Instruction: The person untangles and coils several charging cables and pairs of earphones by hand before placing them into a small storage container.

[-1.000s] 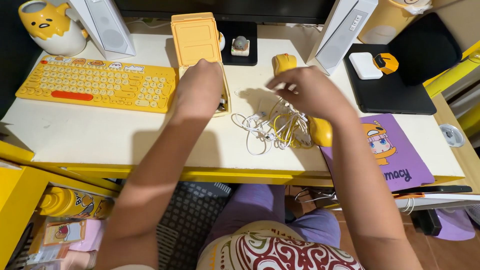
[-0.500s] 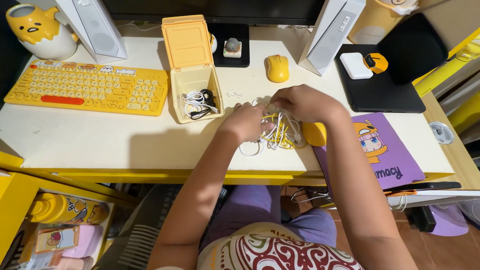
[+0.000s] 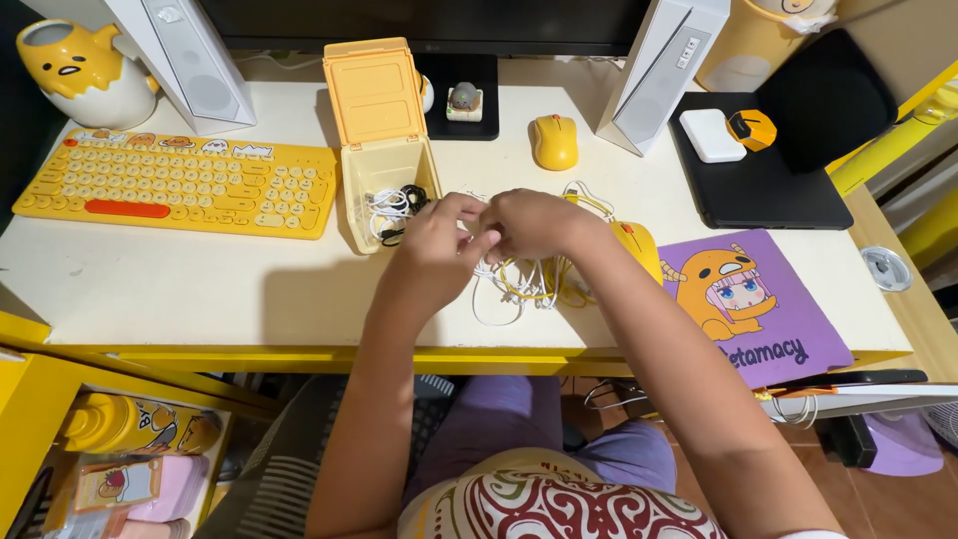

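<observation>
Two hands are working a tangle of cables on the tabletop.

The left hand (image 3: 439, 235) and right hand (image 3: 529, 222) are meeting fingertip to fingertip, both pinching closed on white strands of the cable tangle (image 3: 524, 279), which is lying just under them near the tabletop's (image 3: 200, 289) front edge. An open yellow box (image 3: 384, 150) holding more cables is standing just left of the hands, the keyboard (image 3: 180, 185) farther left, a yellow mouse (image 3: 554, 142) beyond.
</observation>
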